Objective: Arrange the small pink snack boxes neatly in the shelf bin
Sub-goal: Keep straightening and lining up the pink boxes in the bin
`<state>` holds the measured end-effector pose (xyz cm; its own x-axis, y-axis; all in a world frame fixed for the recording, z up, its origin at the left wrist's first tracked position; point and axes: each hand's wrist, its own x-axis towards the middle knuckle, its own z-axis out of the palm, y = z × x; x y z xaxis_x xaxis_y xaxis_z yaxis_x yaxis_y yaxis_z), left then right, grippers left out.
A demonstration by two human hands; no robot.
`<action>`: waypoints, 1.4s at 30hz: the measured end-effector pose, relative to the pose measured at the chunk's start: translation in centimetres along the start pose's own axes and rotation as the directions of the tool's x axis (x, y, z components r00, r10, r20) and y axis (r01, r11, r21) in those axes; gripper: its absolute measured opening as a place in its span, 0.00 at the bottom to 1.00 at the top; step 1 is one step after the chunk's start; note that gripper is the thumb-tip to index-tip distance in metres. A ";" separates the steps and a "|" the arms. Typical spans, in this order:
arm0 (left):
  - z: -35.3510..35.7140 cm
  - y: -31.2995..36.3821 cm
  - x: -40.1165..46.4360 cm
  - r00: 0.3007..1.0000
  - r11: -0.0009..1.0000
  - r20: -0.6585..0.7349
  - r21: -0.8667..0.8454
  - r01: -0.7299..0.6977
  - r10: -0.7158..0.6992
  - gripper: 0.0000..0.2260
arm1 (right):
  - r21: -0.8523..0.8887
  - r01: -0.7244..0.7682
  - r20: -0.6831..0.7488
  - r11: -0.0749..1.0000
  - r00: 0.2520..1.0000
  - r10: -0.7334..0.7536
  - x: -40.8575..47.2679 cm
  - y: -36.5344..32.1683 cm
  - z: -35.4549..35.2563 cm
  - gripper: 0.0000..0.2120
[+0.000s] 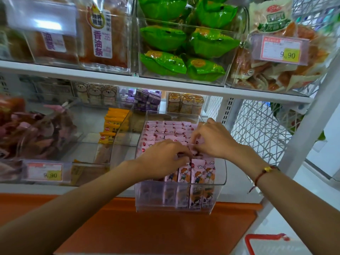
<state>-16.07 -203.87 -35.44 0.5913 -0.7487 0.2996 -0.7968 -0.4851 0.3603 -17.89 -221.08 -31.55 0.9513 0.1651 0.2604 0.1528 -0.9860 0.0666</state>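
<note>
Head view looks down on a clear shelf bin (219, 178) packed with small pink snack boxes (196, 174), and both hands meet over the middle of it. From where I stand, the left hand (162, 159) comes in from seven o'clock and the right hand (214, 139) from four o'clock; their fingertips curl together and pinch pink boxes at the centre, though which box each holds is hidden under the fingers. A red cord bracelet (265, 172) sits on the right wrist. At six o'clock of the hands, the front row of boxes stands upright, long axis vertical, cartoon faces turned outward through the bin's front wall. At twelve o'clock of the hands more rows run back, only their top ends showing. Left of the bin, at nine o'clock, another clear bin holds yellow packets (114, 124). Farther up, on the shelf above, a clear bin carries green packets (184, 43), with a price tag (280, 50) at two o'clock
</note>
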 end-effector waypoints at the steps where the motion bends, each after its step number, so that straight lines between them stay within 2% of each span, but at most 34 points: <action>1: -0.1 0.0 0.0 1.000 0.999 -0.001 -0.037 0.013 -0.013 0.12 | 0.047 -0.009 -0.033 0.999 0.999 0.011 -0.2 0.2 0.0 0.05; 3: -0.3 0.1 -0.1 0.998 0.996 -0.036 -0.074 0.055 -0.058 0.12 | 0.244 -0.045 -0.164 0.969 0.983 0.087 -0.9 0.4 0.2 0.04; 6: -0.5 0.3 -0.4 0.970 0.982 -0.180 -0.128 0.143 -0.164 0.14 | 0.606 -0.007 -0.399 0.796 0.862 0.312 -2.7 -0.5 0.4 0.03; 9: -1.1 0.9 -0.7 0.921 0.939 -0.302 -0.311 0.147 -0.245 0.16 | 0.726 0.148 -0.548 0.671 0.714 0.436 -4.3 -1.8 -0.1 0.02; 12: -1.5 2.1 -1.2 0.911 0.901 -0.327 -0.423 0.094 -0.249 0.27 | 0.794 0.216 -0.548 0.569 0.659 0.515 -5.2 -2.9 -1.1 0.01; 14: -1.6 2.9 -1.8 0.906 0.917 -0.360 -0.393 0.069 -0.222 0.33 | 0.881 0.202 -0.441 0.428 0.677 0.590 -5.4 -3.4 -1.5 0.03; 15: -1.6 3.2 -1.9 0.899 0.928 -0.388 -0.369 0.053 -0.206 0.32 | 0.924 0.184 -0.362 0.334 0.696 0.620 -5.5 -3.6 -1.6 0.04; 17: -1.6 3.3 -2.2 0.880 0.937 -0.438 -0.350 0.022 -0.184 0.24 | 0.979 0.134 -0.202 0.153 0.731 0.652 -5.5 -3.8 -1.5 0.09; 19: -1.6 3.2 -2.3 0.868 0.945 -0.465 -0.327 0.014 -0.174 0.19 | 0.994 0.098 -0.104 0.046 0.754 0.648 -5.6 -3.7 -1.4 0.12; 21: -1.5 3.0 -2.4 0.868 0.950 -0.465 -0.311 0.026 -0.176 0.18 | 0.996 0.083 -0.041 -0.044 0.804 0.593 -5.6 -3.4 -1.5 0.12; 24: -1.6 3.0 -2.6 0.892 0.927 -0.409 -0.374 0.026 -0.190 0.17 | 0.980 0.009 0.068 -0.198 0.923 0.378 -5.9 -3.0 -1.5 0.10; 26: -1.3 3.0 -2.5 0.928 0.922 -0.329 -0.386 0.038 -0.176 0.18 | 0.983 -0.037 0.084 -0.177 0.961 0.265 -6.0 -3.1 -1.2 0.08; 28: -1.0 2.9 -2.3 0.944 0.932 -0.290 -0.360 0.047 -0.159 0.19 | 0.997 -0.025 0.045 -0.070 0.951 0.307 -6.1 -3.4 -0.8 0.07; 30: -0.7 2.8 -2.2 0.928 0.946 -0.340 -0.321 0.038 -0.153 0.20 | 0.998 0.007 -0.031 0.060 0.911 0.412 -6.2 -3.7 -0.6 0.11; 33: -0.3 3.1 -2.3 0.901 0.947 -0.401 -0.321 0.030 -0.164 0.27 | 0.985 0.067 -0.142 0.160 0.841 0.522 -6.3 -4.2 -0.5 0.12; 37: -0.4 3.3 -2.3 0.867 0.923 -0.470 -0.384 -0.034 -0.164 0.19 | 0.958 0.096 -0.218 0.269 0.853 0.473 -6.4 -4.6 -0.9 0.12; 40: -1.3 3.2 -2.0 0.910 0.834 -0.361 -0.551 -0.030 -0.206 0.17 | 0.965 0.073 -0.176 0.252 0.892 0.416 -6.5 -4.3 -1.4 0.15; 42: -1.8 2.9 -1.9 0.954 0.685 -0.189 -0.729 0.022 -0.233 0.13 | 0.963 0.031 -0.148 0.269 0.893 0.425 -6.5 -4.1 -1.5 0.12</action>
<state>-19.28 -203.06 -33.33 0.7730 -0.5158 0.3693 -0.4417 -0.0198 0.8969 -25.14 -218.11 -32.06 0.8749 -0.2683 0.4033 0.3285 -0.2832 -0.9010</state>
